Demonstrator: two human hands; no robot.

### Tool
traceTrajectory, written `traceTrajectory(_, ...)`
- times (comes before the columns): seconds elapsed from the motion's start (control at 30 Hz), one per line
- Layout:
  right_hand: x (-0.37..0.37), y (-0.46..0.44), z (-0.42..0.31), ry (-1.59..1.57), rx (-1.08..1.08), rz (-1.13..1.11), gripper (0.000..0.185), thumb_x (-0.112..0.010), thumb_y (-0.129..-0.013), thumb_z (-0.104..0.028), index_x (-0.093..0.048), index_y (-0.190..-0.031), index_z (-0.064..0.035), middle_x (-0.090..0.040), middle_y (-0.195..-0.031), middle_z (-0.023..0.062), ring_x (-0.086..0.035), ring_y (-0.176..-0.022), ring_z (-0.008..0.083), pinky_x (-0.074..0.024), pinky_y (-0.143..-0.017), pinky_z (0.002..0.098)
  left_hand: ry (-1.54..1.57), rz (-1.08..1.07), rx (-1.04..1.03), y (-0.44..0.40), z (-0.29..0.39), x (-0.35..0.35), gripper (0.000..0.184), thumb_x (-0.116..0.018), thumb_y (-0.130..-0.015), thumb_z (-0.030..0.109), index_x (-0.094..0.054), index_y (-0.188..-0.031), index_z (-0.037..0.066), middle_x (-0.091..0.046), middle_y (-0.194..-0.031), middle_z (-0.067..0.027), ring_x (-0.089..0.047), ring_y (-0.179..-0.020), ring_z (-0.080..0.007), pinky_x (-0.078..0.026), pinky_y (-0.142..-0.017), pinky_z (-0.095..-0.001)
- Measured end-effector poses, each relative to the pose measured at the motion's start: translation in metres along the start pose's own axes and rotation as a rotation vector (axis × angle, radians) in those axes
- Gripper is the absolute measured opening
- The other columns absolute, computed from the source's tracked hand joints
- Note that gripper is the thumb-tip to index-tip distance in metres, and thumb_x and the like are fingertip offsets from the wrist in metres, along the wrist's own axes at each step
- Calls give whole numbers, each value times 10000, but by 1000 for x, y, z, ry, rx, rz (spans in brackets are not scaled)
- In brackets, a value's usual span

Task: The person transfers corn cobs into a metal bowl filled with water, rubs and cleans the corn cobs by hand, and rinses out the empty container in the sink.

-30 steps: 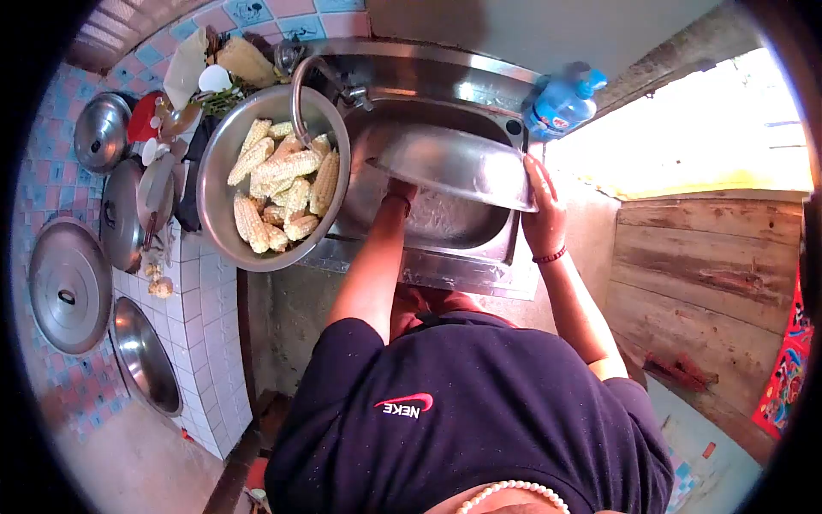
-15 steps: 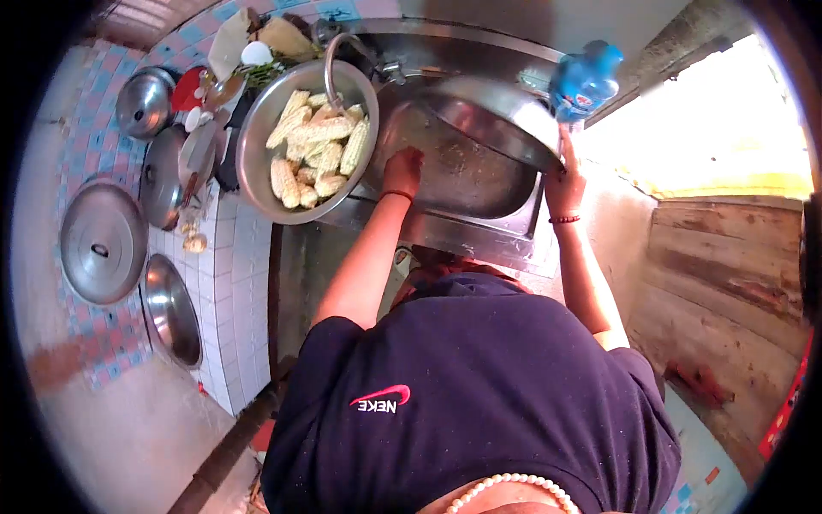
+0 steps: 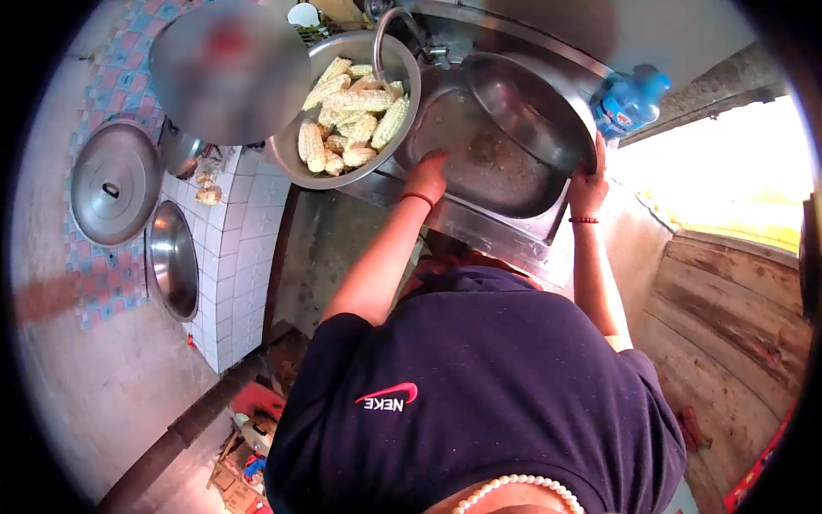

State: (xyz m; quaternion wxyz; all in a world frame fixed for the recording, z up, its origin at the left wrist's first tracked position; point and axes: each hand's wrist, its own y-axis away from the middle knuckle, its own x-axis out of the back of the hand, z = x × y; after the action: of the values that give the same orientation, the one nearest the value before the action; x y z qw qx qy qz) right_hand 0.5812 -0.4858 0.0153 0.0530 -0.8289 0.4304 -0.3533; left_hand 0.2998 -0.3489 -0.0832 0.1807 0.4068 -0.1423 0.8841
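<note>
My right hand [image 3: 588, 187] grips the rim of a metal basin [image 3: 531, 111], which is tilted on its side over the sink. My left hand [image 3: 425, 177] is low at the front left of the metal sink [image 3: 531, 206], beside the corn bowl; its fingers are mostly hidden behind the back of the hand. Wet specks lie on the sink's bottom. Husked corn cobs [image 3: 360, 101] fill much of a large metal bowl [image 3: 300, 165] to the left. A curved faucet [image 3: 379, 38] arches over that bowl's edge.
A blue-labelled bottle [image 3: 629, 101] stands at the sink's back right corner. On the left are a large pot lid [image 3: 116, 182], a shiny metal bowl [image 3: 174, 261] and a white-tiled counter [image 3: 244, 265]. A round grey patch at the upper left is blurred.
The view has shifted, so the sink and bowl appear further right. The basin has tipped more, showing more of its inside. My left hand has moved toward the sink's front edge.
</note>
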Motion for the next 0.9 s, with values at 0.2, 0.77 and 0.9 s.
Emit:
traceTrajectory(0.2,31,11,7,-3,-172,-57,517,-546,-903,-41,-472,-1407,-129,-592,-1329,133,-586,-1199,301,-463,-994,379,601,-294,359,-23,23,-11,269,-582,-852,75,-713,-1087,87,-716,-1064,-104,-686,-965,-255,-535,-876,-366)
traceTrajectory(0.77,22,58,66,-668,-899,-372,436,-618,-920,-150,-475,-1325,-77,-574,-1233,133,-605,-1081,303,-572,-789,466,307,-258,310,-7,40,-23,285,-625,-780,122,-722,-1046,90,-699,-1038,-185,-671,-977,-341,-524,-881,-421)
traceTrajectory(0.9,-44,40,101,-799,-1066,-473,364,-605,-917,-161,-516,-1252,-50,-589,-1185,155,-603,-1069,335,-568,-773,530,257,-226,419,6,35,-7,423,-588,-794,72,-628,-1215,52,-612,-1234,-229,-593,-1146,-364,-475,-980,-419)
